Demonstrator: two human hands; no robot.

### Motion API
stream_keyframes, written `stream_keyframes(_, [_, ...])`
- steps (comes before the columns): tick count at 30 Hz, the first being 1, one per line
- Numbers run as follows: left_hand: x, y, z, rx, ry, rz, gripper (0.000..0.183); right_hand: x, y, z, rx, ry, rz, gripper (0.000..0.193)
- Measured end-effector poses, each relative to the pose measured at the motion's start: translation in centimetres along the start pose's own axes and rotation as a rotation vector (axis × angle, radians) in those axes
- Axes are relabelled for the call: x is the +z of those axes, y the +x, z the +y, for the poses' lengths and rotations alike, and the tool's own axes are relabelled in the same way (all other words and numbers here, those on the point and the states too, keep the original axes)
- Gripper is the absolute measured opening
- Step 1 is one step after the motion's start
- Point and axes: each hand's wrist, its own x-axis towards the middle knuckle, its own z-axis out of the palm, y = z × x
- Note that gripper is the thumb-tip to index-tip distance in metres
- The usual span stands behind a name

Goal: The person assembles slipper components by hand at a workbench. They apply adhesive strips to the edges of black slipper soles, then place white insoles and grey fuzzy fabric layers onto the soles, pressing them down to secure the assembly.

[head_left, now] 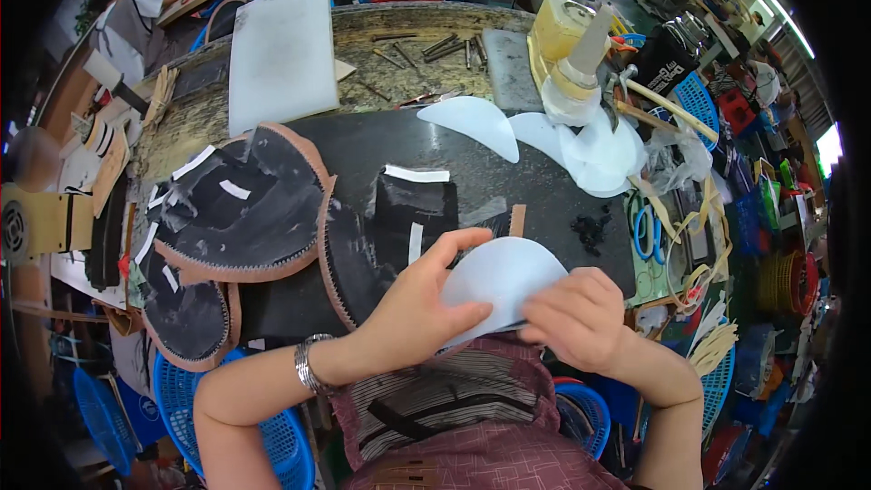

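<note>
As left hand (419,307) holds panel (510,270), curve forward

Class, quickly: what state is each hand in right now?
Left hand: holding the white sheet.
Right hand: blurred, fingers bent at the sheet's right side; its grip cannot be told.

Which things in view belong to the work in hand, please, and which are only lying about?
Probably the work:
- curved white sheet, in left hand, right hand at its edge
- similar white pieces
- brown-edged black panels

Probably just lying about:
- blue-handled scissors
- hammer
- white board
</note>
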Motion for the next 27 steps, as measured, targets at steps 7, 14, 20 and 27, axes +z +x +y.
stream_keyframes(7, [1.7,-3.4,0.4,0.169,0.356,0.190,0.069,1.4,1.8,-2.7,0.096,0.004,-0.131,0.023])
stream_keyframes(14, [2.2,-3.9,-0.7,0.205,0.417,0.225,0.070,-1.3,2.8,-3.4,0.099,-0.202,-0.205,0.016])
stream_keyframes(20, [1.0,-4.0,-1.0,0.177,0.317,0.261,0.073,-2.4,1.5,-1.5,0.349,0.218,-0.002,0.012])
stream_keyframes(27, [-0.3,-4.2,-1.7,0.113,0.171,0.290,0.072,-12.4,-3.0,-1.2,0.339,0.997,0.845,0.013])
